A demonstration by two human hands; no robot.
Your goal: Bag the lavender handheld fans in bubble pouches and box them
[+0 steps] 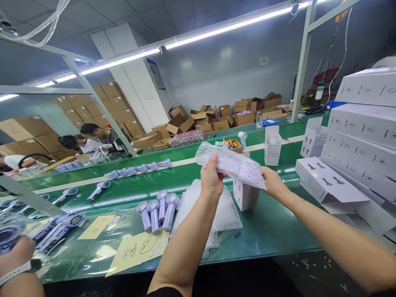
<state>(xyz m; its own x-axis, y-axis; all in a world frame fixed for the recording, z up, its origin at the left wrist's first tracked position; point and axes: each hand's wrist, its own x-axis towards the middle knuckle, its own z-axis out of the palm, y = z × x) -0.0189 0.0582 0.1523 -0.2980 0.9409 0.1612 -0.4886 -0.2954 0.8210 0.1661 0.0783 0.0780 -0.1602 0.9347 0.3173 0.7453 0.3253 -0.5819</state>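
A bubble-wrap pouch (233,163) with a pale, lavender-white object inside is held up over the bench, tilted down to the right. My left hand (213,175) grips its underside near the left part, thumb on top. At the lower right end, the fingers of my right hand (272,181) pinch the pouch's edge. Just below the pouch stands a white carton (246,196), its top partly hidden. A stack of flat bubble-wrap pouches (227,212) lies on the bench under my left arm. Left of that stack, several lavender handheld fans (156,212) stand close together.
White cartons (361,128) are piled at the right, beside an open printed box (334,177). Another open carton (273,148) stands farther back. A co-worker's hand (18,251) holds a fan at the far left. Handwritten yellow paper (133,251) lies in front. More fans (139,168) line the conveyor.
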